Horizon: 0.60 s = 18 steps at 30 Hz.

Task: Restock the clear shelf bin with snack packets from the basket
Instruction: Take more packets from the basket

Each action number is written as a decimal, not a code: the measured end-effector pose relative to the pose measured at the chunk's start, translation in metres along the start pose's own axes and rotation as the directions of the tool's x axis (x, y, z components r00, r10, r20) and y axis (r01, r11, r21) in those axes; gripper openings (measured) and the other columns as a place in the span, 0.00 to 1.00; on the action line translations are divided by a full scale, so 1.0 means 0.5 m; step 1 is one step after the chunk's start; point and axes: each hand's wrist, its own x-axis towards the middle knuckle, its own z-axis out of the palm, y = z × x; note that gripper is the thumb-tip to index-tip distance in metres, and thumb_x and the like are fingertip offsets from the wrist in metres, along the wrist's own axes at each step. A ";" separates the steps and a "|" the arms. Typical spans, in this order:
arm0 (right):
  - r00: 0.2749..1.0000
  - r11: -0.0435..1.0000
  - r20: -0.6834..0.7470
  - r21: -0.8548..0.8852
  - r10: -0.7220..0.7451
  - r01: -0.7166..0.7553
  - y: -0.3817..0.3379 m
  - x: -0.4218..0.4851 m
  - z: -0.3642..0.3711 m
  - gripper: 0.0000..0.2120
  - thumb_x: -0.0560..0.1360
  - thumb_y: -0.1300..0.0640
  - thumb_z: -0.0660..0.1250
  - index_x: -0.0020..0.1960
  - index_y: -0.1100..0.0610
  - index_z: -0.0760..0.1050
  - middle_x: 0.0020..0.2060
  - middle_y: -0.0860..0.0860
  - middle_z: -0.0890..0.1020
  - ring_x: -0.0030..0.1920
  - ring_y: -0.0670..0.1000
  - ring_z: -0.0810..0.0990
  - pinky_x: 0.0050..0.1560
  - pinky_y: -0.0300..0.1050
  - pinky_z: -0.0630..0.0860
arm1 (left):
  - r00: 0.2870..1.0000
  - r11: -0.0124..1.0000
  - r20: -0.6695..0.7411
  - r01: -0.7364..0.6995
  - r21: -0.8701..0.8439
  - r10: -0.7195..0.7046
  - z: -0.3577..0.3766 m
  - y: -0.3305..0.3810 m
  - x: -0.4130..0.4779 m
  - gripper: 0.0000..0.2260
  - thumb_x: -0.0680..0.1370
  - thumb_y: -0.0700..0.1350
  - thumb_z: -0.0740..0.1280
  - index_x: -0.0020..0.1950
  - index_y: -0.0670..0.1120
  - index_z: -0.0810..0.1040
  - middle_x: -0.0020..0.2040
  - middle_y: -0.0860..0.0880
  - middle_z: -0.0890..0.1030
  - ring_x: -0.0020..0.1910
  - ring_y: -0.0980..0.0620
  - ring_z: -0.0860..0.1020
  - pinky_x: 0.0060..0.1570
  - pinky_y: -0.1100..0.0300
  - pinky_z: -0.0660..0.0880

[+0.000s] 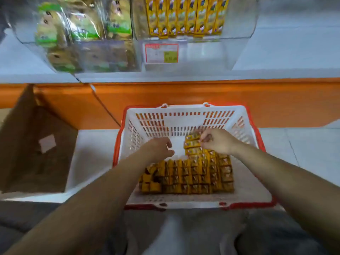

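Filling the near end: rows of yellow snack packets (193, 177), packed tight just this side of the grip.
Right hand (218, 142): fingers curled, pinching a small stack (192, 144) at the rows' far end.
Left hand (159, 149): just left of the grip, loosely curled, nothing in it.
Basket (184, 109): white, red-rimmed, walls all round the grip.
Clear shelf bin (202, 52): well beyond the grip, up on the shelf, yellow cartons (184, 15) upright inside, price tag (161, 53) in front.

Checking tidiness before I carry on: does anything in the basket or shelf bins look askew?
In the white red-rimmed plastic basket the yellow snack packets stand in rows, except at the left end, where several lie tipped and jumbled. The yellow packets in the clear shelf bin stand upright.
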 end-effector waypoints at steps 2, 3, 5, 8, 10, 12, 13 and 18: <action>1.000 0.999 0.024 0.035 0.013 -0.014 0.031 0.023 0.058 0.07 0.75 0.51 0.72 0.53 0.50 0.80 0.51 0.45 0.80 0.55 0.50 0.80 0.53 0.45 0.75 | 0.999 0.996 0.033 0.041 -0.074 -0.039 0.053 -0.027 0.037 0.21 0.80 0.57 0.69 0.69 0.49 0.75 0.64 0.47 0.79 0.60 0.47 0.78 0.61 0.51 0.77; 0.999 1.000 0.031 0.025 0.011 -0.012 0.041 0.032 0.086 0.09 0.75 0.49 0.72 0.54 0.49 0.80 0.51 0.47 0.82 0.55 0.51 0.81 0.53 0.45 0.75 | 0.998 0.993 0.046 0.052 -0.109 -0.048 0.076 -0.038 0.053 0.21 0.80 0.58 0.69 0.69 0.49 0.75 0.64 0.48 0.79 0.60 0.47 0.77 0.60 0.51 0.76; 0.999 1.000 0.038 -0.021 -0.015 0.016 0.050 0.045 0.132 0.15 0.76 0.46 0.70 0.61 0.49 0.79 0.57 0.49 0.82 0.57 0.51 0.80 0.51 0.45 0.75 | 0.996 0.986 0.067 0.060 -0.158 -0.050 0.113 -0.055 0.082 0.22 0.79 0.61 0.69 0.69 0.51 0.74 0.65 0.49 0.78 0.59 0.49 0.76 0.56 0.54 0.75; 0.996 0.991 0.038 -0.110 -0.077 0.081 0.048 0.059 0.182 0.21 0.78 0.42 0.64 0.68 0.48 0.74 0.64 0.47 0.78 0.62 0.51 0.77 0.55 0.48 0.76 | 0.995 0.973 0.102 0.038 -0.229 -0.015 0.158 -0.067 0.118 0.27 0.77 0.66 0.68 0.71 0.55 0.74 0.68 0.50 0.77 0.64 0.49 0.76 0.54 0.57 0.71; 0.993 0.965 0.069 -0.240 -0.094 0.108 0.042 0.061 0.203 0.27 0.78 0.33 0.57 0.69 0.48 0.73 0.62 0.48 0.79 0.61 0.52 0.78 0.53 0.50 0.77 | 0.987 0.965 0.163 0.035 -0.260 0.008 0.180 -0.070 0.133 0.30 0.75 0.69 0.67 0.73 0.56 0.73 0.71 0.50 0.76 0.66 0.49 0.76 0.53 0.57 0.71; 0.985 0.905 0.132 -0.396 -0.108 0.153 0.034 0.062 0.214 0.32 0.77 0.29 0.48 0.70 0.46 0.72 0.59 0.49 0.81 0.59 0.55 0.79 0.51 0.52 0.77 | 0.977 0.974 0.210 0.006 -0.225 0.043 0.191 -0.079 0.141 0.31 0.75 0.71 0.65 0.73 0.55 0.74 0.71 0.50 0.77 0.64 0.50 0.76 0.55 0.57 0.71; 0.980 0.881 0.160 -0.439 -0.115 0.175 0.030 0.064 0.218 0.32 0.77 0.29 0.46 0.70 0.45 0.72 0.59 0.50 0.82 0.58 0.56 0.79 0.50 0.52 0.77 | 0.975 0.979 0.216 -0.014 -0.204 0.059 0.193 -0.084 0.142 0.31 0.75 0.71 0.65 0.72 0.55 0.74 0.70 0.50 0.77 0.61 0.51 0.76 0.55 0.57 0.71; 0.969 0.894 0.236 -0.415 -0.075 0.170 0.015 0.079 0.228 0.28 0.80 0.33 0.49 0.70 0.47 0.71 0.61 0.55 0.76 0.60 0.59 0.76 0.55 0.57 0.77 | 0.984 0.982 0.166 -0.036 -0.187 0.068 0.192 -0.107 0.133 0.31 0.75 0.73 0.63 0.71 0.57 0.76 0.69 0.52 0.78 0.54 0.55 0.74 0.46 0.62 0.68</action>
